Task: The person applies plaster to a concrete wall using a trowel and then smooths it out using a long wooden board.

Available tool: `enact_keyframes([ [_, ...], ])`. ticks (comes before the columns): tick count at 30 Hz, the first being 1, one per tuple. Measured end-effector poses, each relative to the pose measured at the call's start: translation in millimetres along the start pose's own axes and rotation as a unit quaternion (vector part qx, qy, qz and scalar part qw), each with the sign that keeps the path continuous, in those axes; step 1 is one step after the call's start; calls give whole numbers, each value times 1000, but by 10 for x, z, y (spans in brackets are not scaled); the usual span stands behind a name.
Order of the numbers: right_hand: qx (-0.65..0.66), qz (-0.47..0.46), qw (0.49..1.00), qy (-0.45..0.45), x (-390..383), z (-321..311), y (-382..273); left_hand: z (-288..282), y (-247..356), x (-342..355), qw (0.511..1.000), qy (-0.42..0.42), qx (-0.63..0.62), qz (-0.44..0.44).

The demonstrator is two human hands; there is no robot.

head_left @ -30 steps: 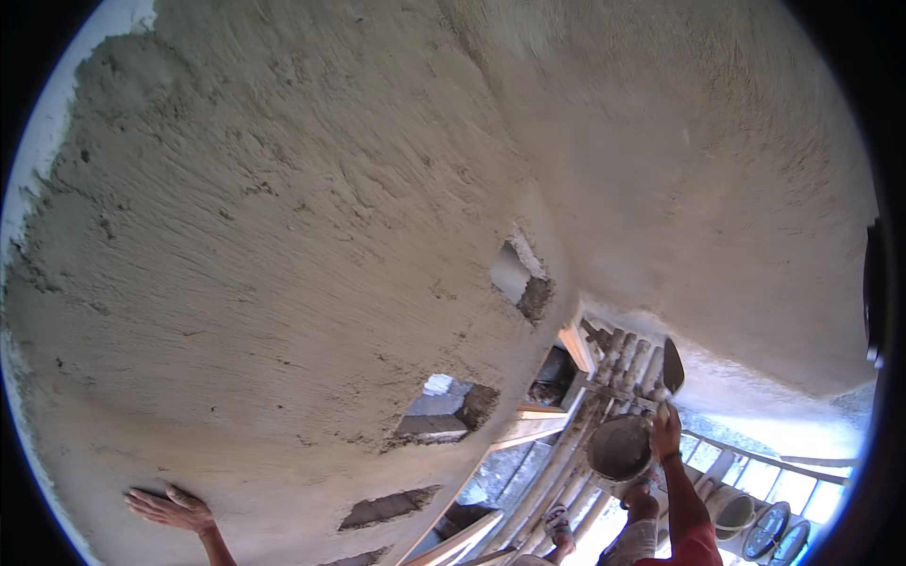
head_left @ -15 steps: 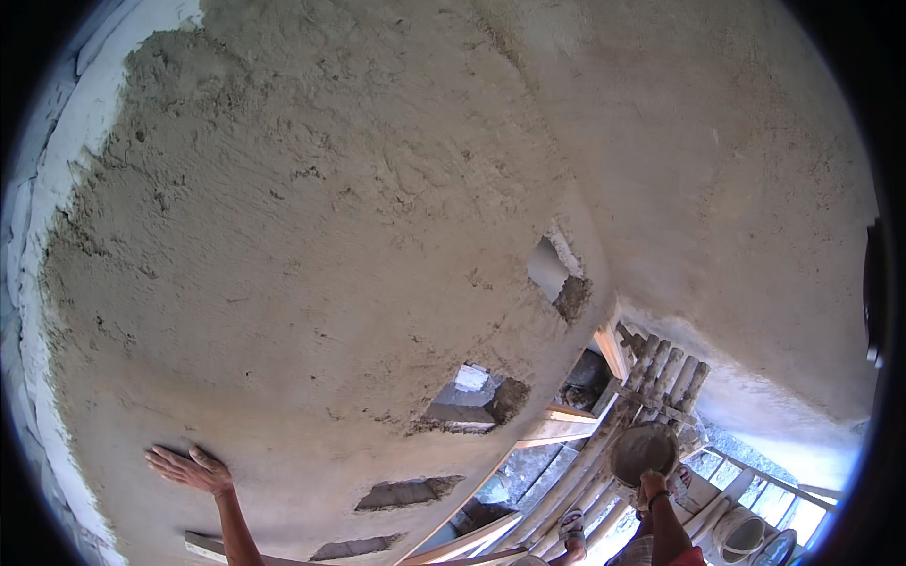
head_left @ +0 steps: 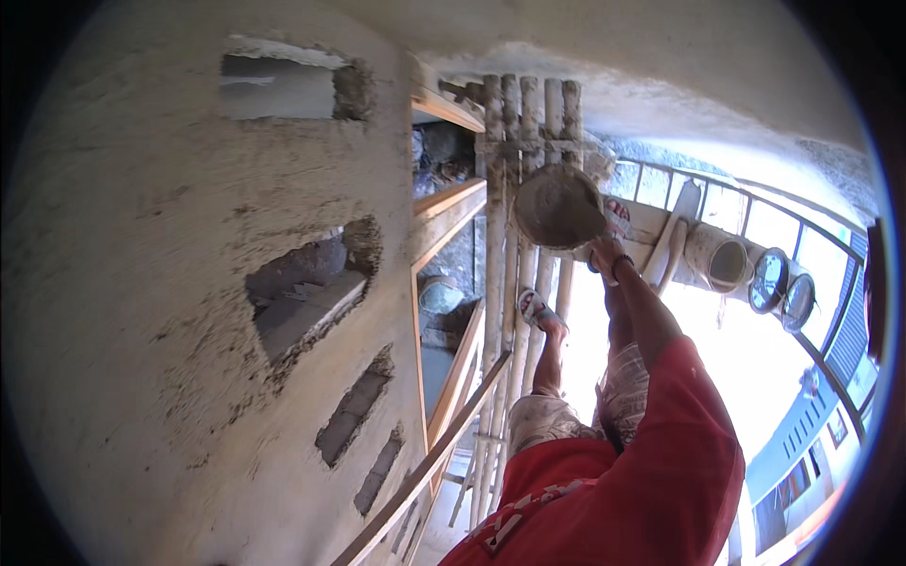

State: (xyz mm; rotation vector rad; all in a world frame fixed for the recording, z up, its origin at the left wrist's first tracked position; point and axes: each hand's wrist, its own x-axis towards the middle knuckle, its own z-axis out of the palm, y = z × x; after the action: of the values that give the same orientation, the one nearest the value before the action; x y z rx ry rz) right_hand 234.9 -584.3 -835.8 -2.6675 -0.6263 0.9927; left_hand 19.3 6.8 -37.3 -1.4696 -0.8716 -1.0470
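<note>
My right hand [head_left: 604, 251], below the red sleeve [head_left: 679, 396], is closed at the lower right rim of a bucket [head_left: 555, 203] of grey, wet-looking mix; what its fingers grip is hard to make out. The bucket stands on bamboo poles [head_left: 494, 283] near my sandalled foot [head_left: 533, 307]. My left hand is out of sight. On my left is a grey plastered wall [head_left: 142, 283] with several rough-edged rectangular openings [head_left: 293, 302].
Another bucket [head_left: 725, 262] and round metal objects [head_left: 767, 278] sit on a ledge by a railing [head_left: 830, 311]. Timber frames [head_left: 444, 203] and a long board [head_left: 439, 453] run beside the poles. A bright drop shows through the scaffold, with buildings [head_left: 793, 491] below.
My view has swung down from the plaster to the scaffold. My left hand, earlier flat on the wall, has left view. My right hand, earlier with a trowel, has moved down to the bucket.
</note>
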Motion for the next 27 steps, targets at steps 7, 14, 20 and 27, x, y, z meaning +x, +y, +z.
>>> enact_keyframes([
  [7, 240, 237, 941, 15, 378, 554, 167, 432, -408, 7, 997, 25, -13, 66],
  [14, 1, 8, 1000, 26, 1068, 613, -211, 393, -393, -4, 997, 45, -22, 61],
  [20, 564, 259, 782, 60, 615, 684, -394, 437, -462, 42, 997, 49, -14, 55],
  [27, 647, 268, 701, 137, -81, 179, -709, 310, -435, -55, 996, 58, -27, 64],
])
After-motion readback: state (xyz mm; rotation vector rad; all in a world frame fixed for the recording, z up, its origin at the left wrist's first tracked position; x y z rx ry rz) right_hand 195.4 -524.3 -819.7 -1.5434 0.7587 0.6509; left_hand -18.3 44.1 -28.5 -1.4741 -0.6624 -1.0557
